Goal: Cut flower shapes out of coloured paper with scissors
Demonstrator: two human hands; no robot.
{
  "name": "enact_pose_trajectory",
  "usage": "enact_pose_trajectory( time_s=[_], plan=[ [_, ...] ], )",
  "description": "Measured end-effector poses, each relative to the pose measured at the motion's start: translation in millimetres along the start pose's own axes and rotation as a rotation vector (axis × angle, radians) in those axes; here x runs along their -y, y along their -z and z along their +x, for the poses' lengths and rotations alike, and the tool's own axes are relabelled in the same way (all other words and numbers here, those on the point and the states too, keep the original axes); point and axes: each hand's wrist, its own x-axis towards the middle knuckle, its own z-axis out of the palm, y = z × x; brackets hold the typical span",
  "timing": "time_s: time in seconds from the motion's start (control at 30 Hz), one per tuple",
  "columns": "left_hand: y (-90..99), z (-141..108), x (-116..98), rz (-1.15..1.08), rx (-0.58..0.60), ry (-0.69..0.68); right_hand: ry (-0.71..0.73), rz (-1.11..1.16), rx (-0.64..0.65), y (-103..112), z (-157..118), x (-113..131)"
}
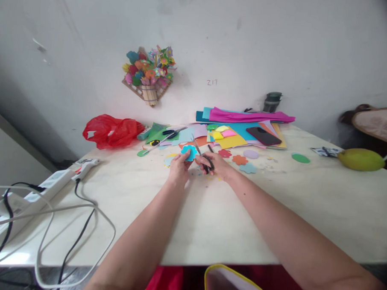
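Pinching one bright blue scalloped paper [189, 153] between thumb and fingers, the left hand [179, 166] is nearly closed at the centre of the frame. Just right of it, the right hand [218, 165] curls round one pair of black-handled scissors [211, 163], blades pointing up beside the paper; whether they touch it, I cannot tell. Right of centre lie three flower cut-outs, red [224, 153], orange [240, 160] and pale blue [248, 168], and one lilac oval [251, 154]. A second pair of scissors [170, 134] rests left of the coloured sheets [234, 141]; one dark phone [263, 136] covers part of the sheets. One red bag [112, 130] sits upper left, one yellow-green fruit [361, 159] far right. Cables [105, 216] loop at lower left; both forearms hide some tabletop [202, 231]. Upper centre, the wall [249, 49] reads "217".
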Motion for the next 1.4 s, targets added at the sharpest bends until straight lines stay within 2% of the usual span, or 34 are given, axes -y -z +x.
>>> enact_pose_trajectory(
  time_s=[0.07, 0.2, 0.43, 0.83, 1.4],
  plan=[
    [1.9, 1.4, -2.9, 0.028, 0.02, 0.009, -0.033, -0.034, 0.096, 11.8, -0.4, 0.3],
    [4.4, 3.6, -6.6, 0.061, 0.015, 0.018, -0.017, -0.085, 0.145, 24.8, -1.9, 2.4],
    [8.0, 6.3, -6.1, 0.041, 0.041, 0.055, -0.03, -0.156, 0.179, 23.9, -1.6, 3.2],
    [8.1, 10.2, -2.4, -0.014, -0.014, 0.102, -0.054, -0.187, 0.07, 6.4, -9.5, 14.4],
    [10.3, 11.4, 4.2, 0.026, -0.016, 0.077, -0.041, -0.153, 0.015, -0.7, -4.8, 6.3]
  ],
)
